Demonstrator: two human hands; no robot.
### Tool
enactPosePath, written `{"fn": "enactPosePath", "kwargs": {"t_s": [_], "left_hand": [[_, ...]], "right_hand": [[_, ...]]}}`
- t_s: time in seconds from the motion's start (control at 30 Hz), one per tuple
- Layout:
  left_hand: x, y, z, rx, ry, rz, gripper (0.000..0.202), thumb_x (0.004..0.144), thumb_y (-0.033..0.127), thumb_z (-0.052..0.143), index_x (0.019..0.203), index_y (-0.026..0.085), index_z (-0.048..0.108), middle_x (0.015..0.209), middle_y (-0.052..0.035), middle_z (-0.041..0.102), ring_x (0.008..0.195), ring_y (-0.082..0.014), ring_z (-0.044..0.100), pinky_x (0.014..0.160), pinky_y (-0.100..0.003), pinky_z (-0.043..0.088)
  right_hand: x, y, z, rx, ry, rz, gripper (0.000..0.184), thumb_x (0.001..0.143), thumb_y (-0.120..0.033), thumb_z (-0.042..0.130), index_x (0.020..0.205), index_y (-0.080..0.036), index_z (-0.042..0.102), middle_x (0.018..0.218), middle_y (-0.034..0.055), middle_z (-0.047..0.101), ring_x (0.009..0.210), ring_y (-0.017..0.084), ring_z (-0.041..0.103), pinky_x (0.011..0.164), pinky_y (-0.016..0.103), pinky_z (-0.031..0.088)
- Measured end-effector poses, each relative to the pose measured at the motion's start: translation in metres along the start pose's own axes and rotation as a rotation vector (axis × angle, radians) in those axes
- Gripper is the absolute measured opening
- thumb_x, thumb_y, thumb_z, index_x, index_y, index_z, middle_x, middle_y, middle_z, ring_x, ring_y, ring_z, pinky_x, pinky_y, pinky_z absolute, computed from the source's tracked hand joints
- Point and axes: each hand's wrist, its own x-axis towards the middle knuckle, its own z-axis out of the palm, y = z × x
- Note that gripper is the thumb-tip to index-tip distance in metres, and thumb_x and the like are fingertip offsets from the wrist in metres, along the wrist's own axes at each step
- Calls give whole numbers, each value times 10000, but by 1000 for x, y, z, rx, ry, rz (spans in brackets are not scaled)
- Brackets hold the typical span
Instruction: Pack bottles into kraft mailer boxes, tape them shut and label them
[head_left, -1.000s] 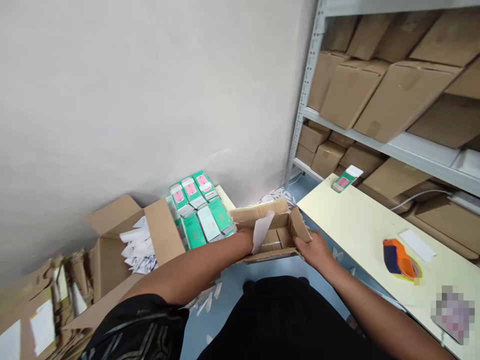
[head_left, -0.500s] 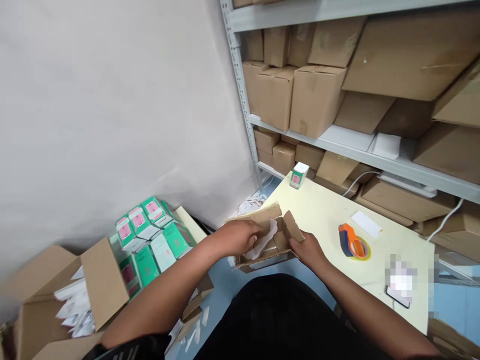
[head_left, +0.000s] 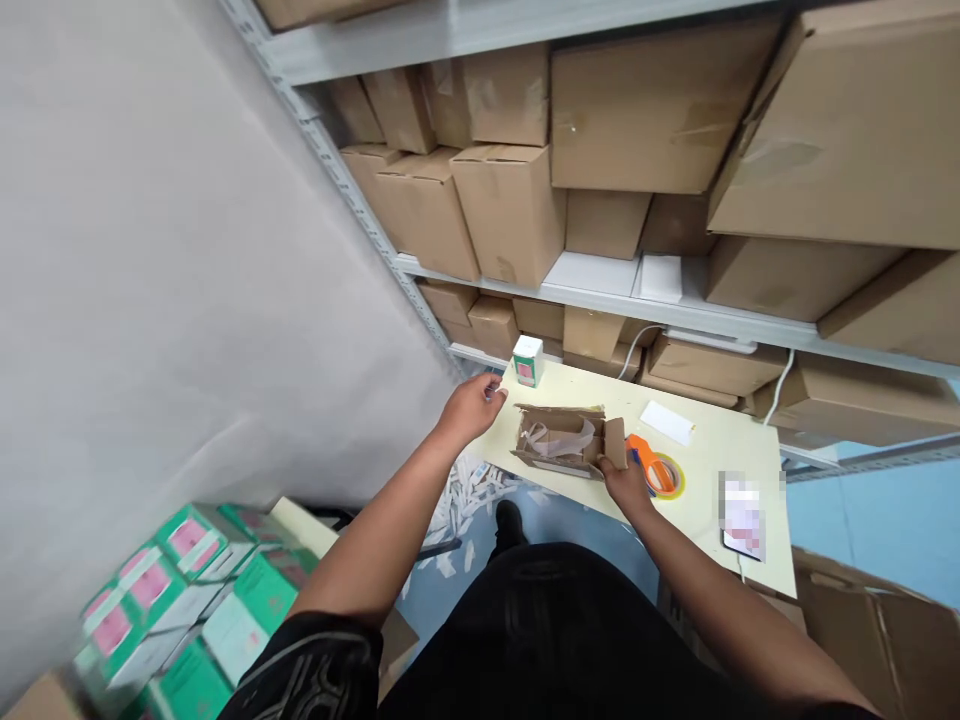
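Note:
An open cardboard box (head_left: 564, 463) rests at the front edge of the pale table (head_left: 559, 393), its flaps raised. Crumpled translucent wrapping (head_left: 570, 440) lies inside it. Gripping the box's right end is my right hand (head_left: 628, 488), thumb at the flap's base. My left hand (head_left: 472, 408) hovers at the table's left edge, fingers curved and apart, holding nothing. Just beyond it stands a small white and green box (head_left: 528, 362) with a pink picture, not touched by the hand.
An orange tape dispenser (head_left: 651, 465) lies right of the box, near a white card (head_left: 667, 422) and a phone (head_left: 742, 520). Cardboard-filled shelves (head_left: 600, 303) rise behind. Green boxes (head_left: 196, 540) are stacked lower left; paper scraps (head_left: 469, 490) litter the floor.
The cardboard box has moved onto the table edge with my right hand on it. My left hand has left the wrapping and reached forward toward the small box. The view has swung right.

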Motion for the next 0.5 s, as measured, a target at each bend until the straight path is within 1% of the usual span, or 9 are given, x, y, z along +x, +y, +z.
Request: {"fn": "enactPosePath", "kwargs": {"t_s": [0.07,0.17,0.27,0.33,0.37,0.4,0.47,0.5], "left_hand": [[41,-10,20,86,-14,-14,309,928,344,595,1193,199,663,1184,-100,722,1088,-251,677,968,-354,526],[94,-26,52,179,-20,-11,451,911,364,625,1319,175,582,1385,-157,602,1281,-291,588,1078,-376,473],[136,-43,79,236,-48,-15,599,890,475,658,1390,179,513,1552,-201,422,1429,-349,446,1157,-429,405],[160,-52,93,252,-89,-34,647,875,573,652,1380,196,508,1611,-210,329,1468,-390,378,1159,-472,393],[170,-56,98,253,-114,-44,664,863,614,648,1369,208,509,1618,-205,316,1461,-401,380,1142,-482,406],[179,-59,103,251,-142,-54,681,847,644,649,1361,221,503,1605,-200,335,1435,-403,411,1112,-484,431],[194,-63,109,256,-191,-69,715,818,655,669,1366,239,474,1523,-194,428,1337,-389,515,1027,-470,488],[200,-65,111,267,-210,-71,718,813,629,681,1374,242,455,1466,-191,476,1280,-379,562,983,-459,508]], "right_hand": [[10,6,10,40,18,7,528,900,-522,513,1263,-155,627,1134,148,753,1109,310,699,941,400,536],[21,8,21,111,-28,52,568,886,-541,546,1287,-146,620,1196,166,740,1156,320,683,1000,421,520],[23,2,26,200,-59,127,600,860,-564,601,1309,-167,616,1251,147,730,1172,319,680,1010,436,530],[18,-3,25,285,-26,122,614,882,-572,579,1361,-189,590,1339,135,693,1219,310,663,1009,435,539],[14,-5,24,321,10,120,614,896,-571,560,1383,-197,576,1387,132,666,1251,304,647,1009,431,543],[8,-7,23,342,62,127,613,905,-567,546,1398,-203,564,1427,131,639,1282,300,630,1012,427,544],[-8,-11,22,333,188,174,605,909,-562,547,1397,-204,559,1452,137,618,1313,298,608,1021,426,540],[-18,-14,21,301,256,204,594,908,-564,555,1377,-198,569,1430,144,631,1301,300,614,1017,430,540]]}}
